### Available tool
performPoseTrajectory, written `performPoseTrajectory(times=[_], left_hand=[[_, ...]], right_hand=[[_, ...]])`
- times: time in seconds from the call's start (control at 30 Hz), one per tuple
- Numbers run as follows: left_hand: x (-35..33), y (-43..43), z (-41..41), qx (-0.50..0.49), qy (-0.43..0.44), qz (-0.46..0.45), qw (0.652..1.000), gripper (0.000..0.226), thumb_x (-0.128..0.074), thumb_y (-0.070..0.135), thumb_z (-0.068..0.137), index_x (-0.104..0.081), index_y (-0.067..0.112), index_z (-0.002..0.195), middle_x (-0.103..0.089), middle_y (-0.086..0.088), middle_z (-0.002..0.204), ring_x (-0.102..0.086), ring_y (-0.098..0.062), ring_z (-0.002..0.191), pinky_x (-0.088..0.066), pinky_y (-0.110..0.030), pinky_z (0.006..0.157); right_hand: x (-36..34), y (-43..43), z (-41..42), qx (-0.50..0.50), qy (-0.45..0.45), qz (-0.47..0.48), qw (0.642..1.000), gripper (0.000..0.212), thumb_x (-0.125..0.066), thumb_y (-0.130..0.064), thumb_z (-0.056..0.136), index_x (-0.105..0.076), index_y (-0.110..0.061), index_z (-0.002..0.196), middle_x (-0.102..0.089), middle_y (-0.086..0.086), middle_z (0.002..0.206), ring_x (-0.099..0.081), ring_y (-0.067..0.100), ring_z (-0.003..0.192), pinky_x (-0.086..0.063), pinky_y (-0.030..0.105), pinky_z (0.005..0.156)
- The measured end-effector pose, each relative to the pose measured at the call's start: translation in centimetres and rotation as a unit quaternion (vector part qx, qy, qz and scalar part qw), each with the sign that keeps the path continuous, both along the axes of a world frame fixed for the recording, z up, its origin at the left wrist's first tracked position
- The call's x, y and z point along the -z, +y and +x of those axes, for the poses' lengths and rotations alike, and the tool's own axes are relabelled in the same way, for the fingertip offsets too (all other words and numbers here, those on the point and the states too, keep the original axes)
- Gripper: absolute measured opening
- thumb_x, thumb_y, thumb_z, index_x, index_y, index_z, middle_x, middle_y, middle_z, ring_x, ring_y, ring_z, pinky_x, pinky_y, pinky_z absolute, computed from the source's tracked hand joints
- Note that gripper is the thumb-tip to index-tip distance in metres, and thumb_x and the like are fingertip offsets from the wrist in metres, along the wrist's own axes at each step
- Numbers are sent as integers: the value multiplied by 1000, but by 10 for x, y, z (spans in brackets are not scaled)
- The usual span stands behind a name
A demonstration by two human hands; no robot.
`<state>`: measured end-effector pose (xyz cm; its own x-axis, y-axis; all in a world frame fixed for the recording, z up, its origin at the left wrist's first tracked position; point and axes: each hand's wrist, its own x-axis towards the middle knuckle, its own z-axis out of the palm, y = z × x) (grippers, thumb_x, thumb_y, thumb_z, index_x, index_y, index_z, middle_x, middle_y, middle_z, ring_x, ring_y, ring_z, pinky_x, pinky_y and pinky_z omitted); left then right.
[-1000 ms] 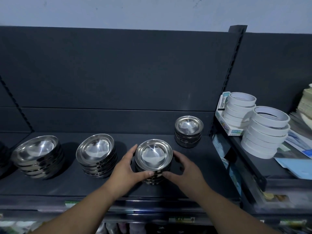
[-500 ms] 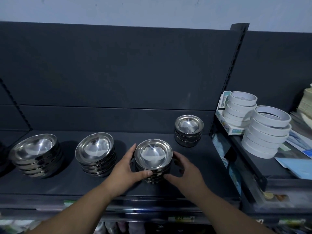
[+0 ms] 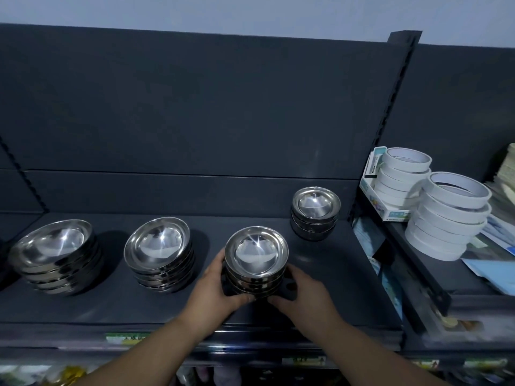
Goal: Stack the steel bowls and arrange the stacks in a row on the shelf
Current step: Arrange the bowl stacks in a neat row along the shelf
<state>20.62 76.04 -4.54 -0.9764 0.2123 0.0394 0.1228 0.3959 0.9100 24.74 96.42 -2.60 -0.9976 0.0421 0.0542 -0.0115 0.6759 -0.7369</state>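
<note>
From the head camera: both hands are wrapped round the third stack of bowls on the dark shelf. The left hand cups its left side, fingers curled against the lower bowls; the right hand grips the right side, thumb tucked under the front. To the left sit two larger stacks, the far-left stack and the second stack, well apart. The small stack stands further back at right, near the tape rolls.
</note>
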Motion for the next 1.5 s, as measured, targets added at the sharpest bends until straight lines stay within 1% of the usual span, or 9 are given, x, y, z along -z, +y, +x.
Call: performPoseTrajectory(times=[0.17, 0.37, 0.5, 0.73, 0.97, 1.07, 1.23, 1.4, 1.5], left_hand=[[-4, -5, -8, 8, 4, 8, 1000, 98, -85, 42, 47, -28, 68, 122, -56, 13, 130, -57, -1, 116, -45, -33, 105], [-3, -9, -14, 21, -1, 22, 1000, 98, -86, 43, 47, -31, 61, 126, -57, 14, 129, -57, 0, 115, -45, -27, 102], [-4, -12, -17, 24, 1, 9, 1000, 102, -89, 34, 53, -32, 46, 137, -56, 14, 129, -57, 0, 113, -44, -23, 100], [-10, -14, -22, 37, 15, 3, 999, 94, -88, 25, 61, -32, 45, 134, -57, 14, 125, -57, 3, 107, -44, -18, 96], [-9, -16, -28, 52, 34, -7, 998, 89, -86, 33, 63, -30, 48, 131, -52, 14, 130, -51, 7, 111, -35, 0, 87], [-7, -17, -30, 52, 47, -18, 997, 92, -85, 36, 63, -29, 45, 136, -51, 14, 133, -50, 2, 117, -35, -10, 94], [-7, -18, -31, 55, 50, -31, 997, 95, -85, 40, 63, -28, 42, 139, -49, 14, 135, -48, 1, 120, -34, -13, 97], [-12, -16, -27, 36, 40, -45, 998, 98, -85, 37, 63, -27, 37, 143, -48, 8, 137, -46, -4, 123, -33, -17, 101], [-18, -14, -23, 23, 41, -73, 996, 96, -85, 35, 65, -28, 34, 143, -49, 6, 137, -44, -5, 124, -32, -18, 102]], right_hand=[[0, -7, -5, 13, 9, 1, 1000, 66, -80, -29, 74, -52, -29, 133, -64, -12, 119, -50, -5, 99, -31, -9, 73], [0, -13, -6, 37, 11, -10, 999, 65, -81, -34, 72, -54, -31, 130, -62, -17, 112, -51, -5, 98, -34, 0, 74], [1, -18, -5, 50, 15, -20, 998, 62, -83, -33, 70, -57, -31, 127, -64, -19, 109, -54, -5, 97, -37, 5, 78], [0, -25, -5, 74, 21, -23, 997, 61, -84, -30, 70, -59, -30, 126, -57, -26, 99, -53, -8, 93, -33, -7, 70], [1, -30, -7, 86, 18, -35, 995, 59, -84, -32, 70, -60, -32, 124, -60, -26, 99, -53, -10, 93, -34, -8, 72], [0, -32, -8, 90, 16, -31, 995, 58, -83, -33, 71, -59, -32, 124, -62, -23, 102, -55, -7, 96, -35, -4, 75], [-2, -30, -7, 84, 11, -18, 996, 61, -82, -33, 72, -57, -30, 128, -58, -24, 103, -51, -10, 94, -34, -5, 75], [-3, -18, -3, 76, -6, 2, 997, 72, -81, -42, 71, -51, -28, 135, -59, -17, 116, -54, 1, 110, -38, 11, 89], [-5, -7, 3, 73, -25, 18, 997, 87, -79, -52, 68, -43, -23, 143, -56, -6, 136, -51, 8, 124, -41, 21, 103]])
